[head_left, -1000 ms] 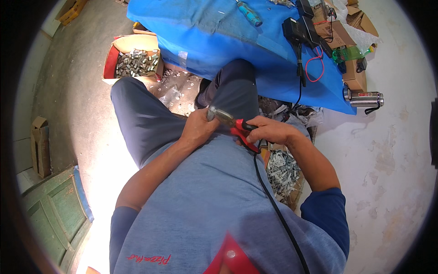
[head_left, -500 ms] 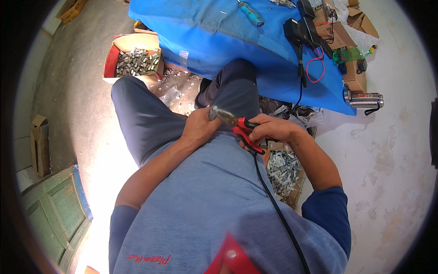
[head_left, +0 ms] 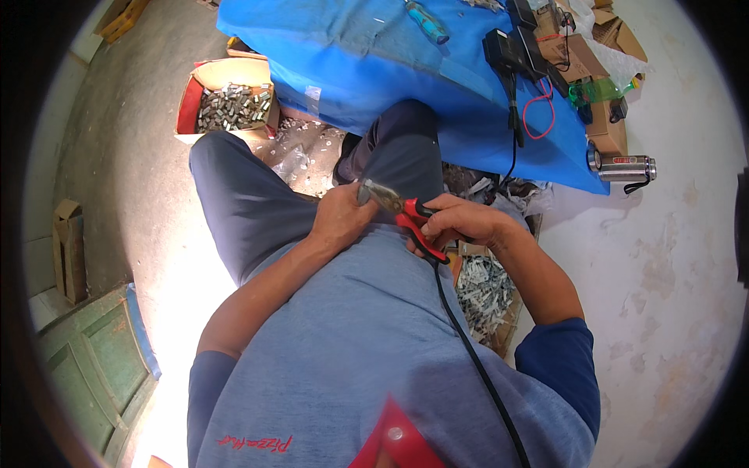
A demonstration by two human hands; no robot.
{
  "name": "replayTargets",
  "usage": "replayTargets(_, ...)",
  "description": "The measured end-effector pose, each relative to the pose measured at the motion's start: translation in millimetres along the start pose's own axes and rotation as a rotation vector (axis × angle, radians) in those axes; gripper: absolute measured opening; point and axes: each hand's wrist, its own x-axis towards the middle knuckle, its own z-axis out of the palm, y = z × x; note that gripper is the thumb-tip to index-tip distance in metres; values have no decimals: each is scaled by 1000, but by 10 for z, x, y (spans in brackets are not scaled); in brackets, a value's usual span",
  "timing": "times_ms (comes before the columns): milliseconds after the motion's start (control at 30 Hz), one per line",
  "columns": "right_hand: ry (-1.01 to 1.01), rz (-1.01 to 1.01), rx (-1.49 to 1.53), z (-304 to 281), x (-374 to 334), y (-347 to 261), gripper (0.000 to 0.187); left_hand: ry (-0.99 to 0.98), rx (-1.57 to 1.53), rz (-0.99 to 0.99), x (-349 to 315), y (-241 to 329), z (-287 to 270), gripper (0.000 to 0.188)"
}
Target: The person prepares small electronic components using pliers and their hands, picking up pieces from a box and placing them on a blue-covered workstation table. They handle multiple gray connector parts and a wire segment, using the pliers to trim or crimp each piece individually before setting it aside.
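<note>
Over my lap, my right hand [head_left: 472,220] is wrapped round the red and black handles of a pair of pliers [head_left: 412,209]. The metal jaws point left, toward my left hand [head_left: 340,214]. That hand is closed, its thumb and fingers pinching a small grey metal piece [head_left: 363,192] right at the tips of the jaws. Whether the jaws bite on the piece cannot be made out. A black cable [head_left: 473,351] runs down over my shirt from near the plier handles.
Ahead is a table with a blue cloth [head_left: 335,54], bearing a teal-handled screwdriver [head_left: 427,23] and black power adapters [head_left: 503,53]. A box of small metal parts [head_left: 234,108] stands left. Metal strips [head_left: 484,288] lie in a box by my right side. A steel flask [head_left: 626,168] lies at right.
The plier handles and my right hand's fingers have shifted very slightly. My left hand keeps its pinch on the small metal piece in the same place.
</note>
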Motion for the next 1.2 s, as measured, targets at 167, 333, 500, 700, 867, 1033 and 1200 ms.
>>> replayTargets(167, -17, 9, 72, -11, 18, 42, 37, 11, 120, 16, 4, 9, 3, 25)
replayTargets(333, -100, 68, 161, -67, 90, 92, 40, 6, 58, 36, 1, -56, 25, 23)
replayTargets(500, -87, 52, 192, -29, 59, 78, 36, -5, 69, 52, -3, -67, 12, 23)
replayTargets(700, -152, 33, 230, -72, 59, 114, 33, -5, 102, 60, -16, -46, 1, 26)
replayTargets(867, -101, 14, 211, -24, 94, 187, 32, -16, 98, 14, -35, -14, -12, 28)
replayTargets(1033, 289, -101, -801, 208, 140, 82, 33, -47, 47, -14, -50, -74, -30, 30)
replayTargets(1200, 838, -397, -919, 168, 294, 186, 39, -17, -24, 106, -57, 74, 60, 34)
